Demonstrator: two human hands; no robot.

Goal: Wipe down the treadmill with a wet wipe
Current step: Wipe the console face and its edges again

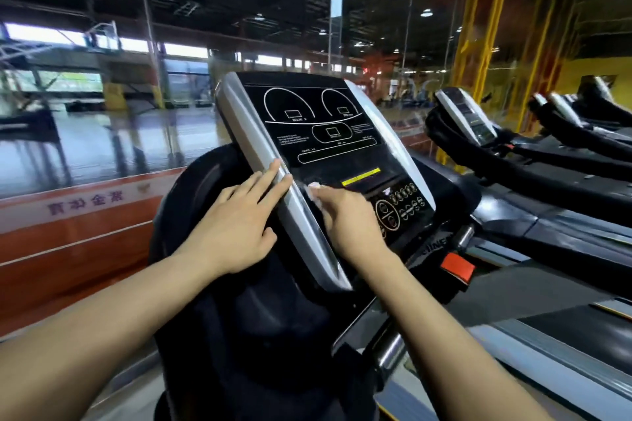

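Because the wet wipe (pixel 314 189) is bunched small under the right hand (pixel 345 219), only a white scrap of it shows past the fingertips, pressed onto the black face of the treadmill console (pixel 328 133) just inside its left silver trim (pixel 253 140) and a little left of the yellow label (pixel 360 177). The right fingers look curled down over the wipe, holding it against the panel; how firmly, I cannot tell. The left hand (pixel 236 225) lies with its fingers nearly straight and spread, tips resting on the outer side of the silver trim, probably to brace the tilted console against the push of wiping. The wipe sits right at the seam where the black panel meets the trim, an edge likely to snag or shed the cloth. Open panel runs upward across the printed dials and rightward toward the button cluster (pixel 400 207), so there is room for a stroke either way. Below hangs a red safety clip (pixel 457 267), worth keeping clear of. To the right stand more treadmills (pixel 478 120), well apart; on the left an orange barrier (pixel 78 236) borders a glossy hall floor.
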